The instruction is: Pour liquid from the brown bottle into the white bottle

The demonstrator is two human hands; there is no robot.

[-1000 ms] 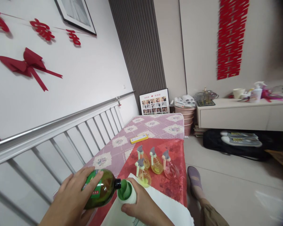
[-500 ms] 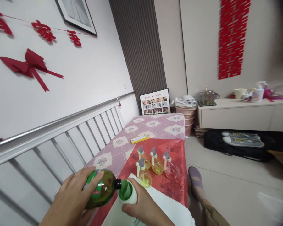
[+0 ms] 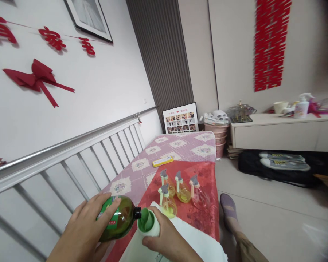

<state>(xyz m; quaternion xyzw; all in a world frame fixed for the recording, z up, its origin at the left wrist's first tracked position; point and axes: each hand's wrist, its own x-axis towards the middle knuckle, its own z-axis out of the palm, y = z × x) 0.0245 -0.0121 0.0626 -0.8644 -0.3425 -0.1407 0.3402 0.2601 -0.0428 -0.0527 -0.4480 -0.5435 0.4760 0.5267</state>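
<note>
Only the camera view has shifted slightly since the earlier frame; grips unchanged. Left hand has fingers wrapped round brown-green bottle, tipped sideways, mouth at rim of white container, green inside. Right hand grasps that container, fingers curled round its side. Can't tell if liquid flows. Four spray bottles upright just beyond, on red cloth over bed; white sheet below right hand.

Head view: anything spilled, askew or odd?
Nothing stands out: no clear spill on the red cloth, spray bottles upright. Tipped green-labelled bottle is in the left hand, its mouth at the white container in the right hand.
</note>
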